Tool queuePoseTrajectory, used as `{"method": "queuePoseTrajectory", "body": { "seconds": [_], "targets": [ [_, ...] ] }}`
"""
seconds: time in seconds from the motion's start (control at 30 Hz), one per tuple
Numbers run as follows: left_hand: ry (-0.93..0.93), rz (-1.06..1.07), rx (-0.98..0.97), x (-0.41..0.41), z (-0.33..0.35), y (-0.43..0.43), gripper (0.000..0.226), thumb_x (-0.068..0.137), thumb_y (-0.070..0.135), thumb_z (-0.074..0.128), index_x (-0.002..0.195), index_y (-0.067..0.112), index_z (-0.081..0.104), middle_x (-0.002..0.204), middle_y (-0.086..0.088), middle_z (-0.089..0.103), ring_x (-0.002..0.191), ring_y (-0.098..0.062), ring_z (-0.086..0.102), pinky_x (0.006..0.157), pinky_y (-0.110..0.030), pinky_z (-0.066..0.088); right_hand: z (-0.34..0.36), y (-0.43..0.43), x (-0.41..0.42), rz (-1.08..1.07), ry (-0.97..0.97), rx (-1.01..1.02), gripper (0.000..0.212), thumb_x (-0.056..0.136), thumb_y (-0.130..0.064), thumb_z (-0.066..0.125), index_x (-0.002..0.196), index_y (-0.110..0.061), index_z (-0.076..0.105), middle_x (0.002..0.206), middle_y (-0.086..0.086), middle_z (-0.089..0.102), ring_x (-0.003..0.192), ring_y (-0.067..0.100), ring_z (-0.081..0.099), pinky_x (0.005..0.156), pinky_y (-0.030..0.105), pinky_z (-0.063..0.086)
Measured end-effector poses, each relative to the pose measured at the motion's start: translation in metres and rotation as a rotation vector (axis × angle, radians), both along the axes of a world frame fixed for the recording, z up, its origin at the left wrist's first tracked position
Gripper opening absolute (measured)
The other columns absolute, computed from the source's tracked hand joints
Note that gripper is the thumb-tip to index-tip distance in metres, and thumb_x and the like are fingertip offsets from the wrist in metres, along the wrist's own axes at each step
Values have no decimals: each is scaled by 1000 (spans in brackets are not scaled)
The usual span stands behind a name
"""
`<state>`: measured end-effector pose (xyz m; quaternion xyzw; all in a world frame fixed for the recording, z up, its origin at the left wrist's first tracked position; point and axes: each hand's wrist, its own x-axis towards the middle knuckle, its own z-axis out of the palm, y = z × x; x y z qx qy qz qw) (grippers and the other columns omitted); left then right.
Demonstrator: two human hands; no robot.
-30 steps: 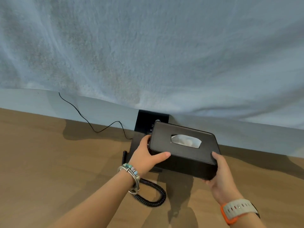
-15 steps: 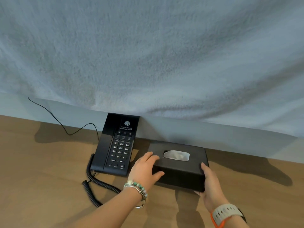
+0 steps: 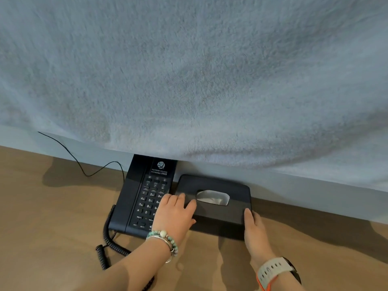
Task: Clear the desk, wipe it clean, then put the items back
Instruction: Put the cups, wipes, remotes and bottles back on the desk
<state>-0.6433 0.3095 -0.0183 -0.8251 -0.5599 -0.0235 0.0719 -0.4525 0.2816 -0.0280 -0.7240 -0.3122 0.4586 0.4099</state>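
wooden desk [image 3: 52, 217], black tissue box [image 3: 216, 215] with white tissue [image 3: 213, 198] inside

There was one black telephone [image 3: 144, 196] on the wooden desk [image 3: 52, 217], and one black tissue box [image 3: 216, 200] just beside it. Two cords showed: one coiled handset cord [image 3: 109, 242] and one thin straight cable [image 3: 84, 166]. Two hands were in view, one left hand [image 3: 175, 217] and one right hand [image 3: 255, 232]. Wristwear came to two bracelets [image 3: 164, 241] and one watch [image 3: 275, 269].
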Motion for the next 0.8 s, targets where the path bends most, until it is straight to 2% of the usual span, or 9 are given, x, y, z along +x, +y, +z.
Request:
{"method": "queuePoseTrajectory", "body": {
  "seconds": [0.1, 0.2, 0.23, 0.3, 0.33, 0.4, 0.63, 0.7, 0.8],
  "targets": [
    [24, -28, 7, -5, -3, 12, 65, 25, 46, 92, 80, 16, 74, 81, -9, 72, 71, -23, 70, 76, -43, 55, 0, 9, -3, 56, -57, 2, 44, 101, -38, 29, 137, -13, 38, 108, 3, 48, 99, 18, 45, 87, 29, 34],
    [50, 6, -24, -6, -3, 17, 65, 28, 42, 94, 83, 14, 74, 86, -9, 73, 77, -25, 71, 86, -47, 50, 2, 16, -6, 108, -127, -6, 46, 101, -39, 29, 138, -11, 34, 116, 7, 50, 106, 22, 47, 89, 31, 36],
    [71, 27, -60, -4, 1, 17, 63, 38, 38, 93, 91, 12, 72, 94, -13, 71, 85, -28, 70, 96, -50, 42, 2, 18, -6, 115, -145, -12, 47, 101, -39, 29, 139, -11, 33, 123, 9, 49, 114, 26, 47, 93, 33, 36],
    [106, 73, -71, 4, 7, 16, 54, 78, 27, 72, 125, 8, 52, 130, -22, 52, 122, -35, 51, 113, -53, 9, 0, 23, -6, 116, -184, -12, 47, 101, -39, 30, 138, -10, 34, 131, 11, 49, 121, 29, 46, 99, 37, 37],
    [148, 84, -62, 6, 4, 18, 51, 91, 22, 56, 136, 8, 37, 142, -24, 37, 134, -37, 35, 113, -51, -7, -2, 25, -6, 113, -201, -10, 47, 100, -39, 30, 137, -9, 36, 131, 12, 50, 120, 29, 47, 101, 39, 39],
    [198, 86, -79, 11, 4, 19, 51, 97, 20, 43, 142, 8, 22, 147, -25, 24, 139, -40, 22, 106, -47, -21, -4, 27, -7, 110, -215, -8, 47, 100, -39, 31, 136, -9, 37, 130, 13, 50, 120, 30, 47, 102, 41, 39],
    [139, 55, -56, 8, 7, 21, 52, 97, 27, 45, 141, 11, 23, 145, -20, 26, 140, -37, 21, 112, -46, -13, 7, 28, -6, 178, -307, -91, 51, 102, -37, 30, 142, -6, 30, 139, 16, 44, 128, 32, 42, 102, 38, 35],
    [58, 48, -88, 3, 9, 23, 54, 96, 34, 45, 142, 16, 24, 148, -15, 23, 142, -30, 18, 115, -46, -8, 18, 29, -8, 223, -474, -117, 51, 101, -37, 34, 142, -7, 31, 141, 17, 42, 128, 34, 40, 105, 42, 36],
    [-27, -22, -54, -9, 22, 20, 54, 97, 33, 42, 145, 23, 21, 153, -3, 21, 145, -23, 6, 115, -47, -4, 45, 26, -23, 299, -776, -12, 54, 98, -39, 39, 145, -14, 26, 144, 14, 37, 132, 31, 34, 105, 40, 33]
  ]
}}
